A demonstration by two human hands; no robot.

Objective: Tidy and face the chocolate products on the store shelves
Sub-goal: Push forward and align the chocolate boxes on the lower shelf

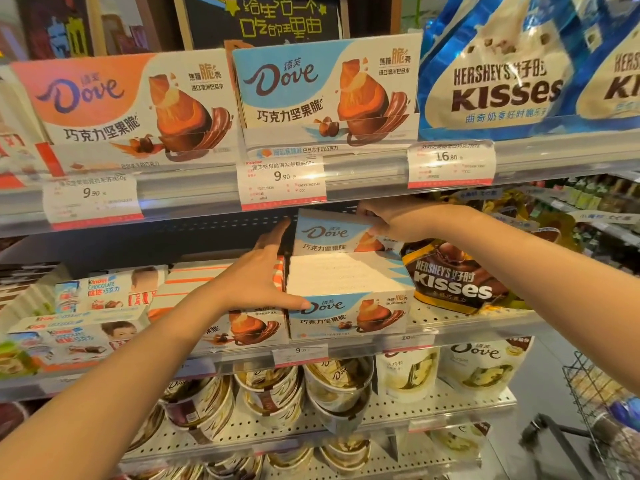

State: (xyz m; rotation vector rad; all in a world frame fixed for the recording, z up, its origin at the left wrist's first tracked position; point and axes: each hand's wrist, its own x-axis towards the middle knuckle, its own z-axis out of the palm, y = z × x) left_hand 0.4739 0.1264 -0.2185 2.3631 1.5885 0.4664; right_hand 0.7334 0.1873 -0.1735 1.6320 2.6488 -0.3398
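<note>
On the middle shelf a blue-and-white Dove box (346, 315) stands at the front edge. A second blue Dove box (329, 233) is raised and tilted behind it. My right hand (398, 220) grips that raised box at its top right edge. My left hand (263, 275) lies against the left side of the front blue box, thumb on its front face, fingers reaching back between it and the orange Dove box (242, 323) to the left. A brown Hershey's Kisses bag (453, 278) leans against the right side of the blue boxes.
Kinder boxes (90, 296) fill the shelf's left end. Above, large Dove display boxes (322, 88) and blue Kisses bags (498, 74) sit over price tags (282, 181). Below are Dove tubs (339, 382) and pouches (481, 365). A wire basket (602, 407) stands at lower right.
</note>
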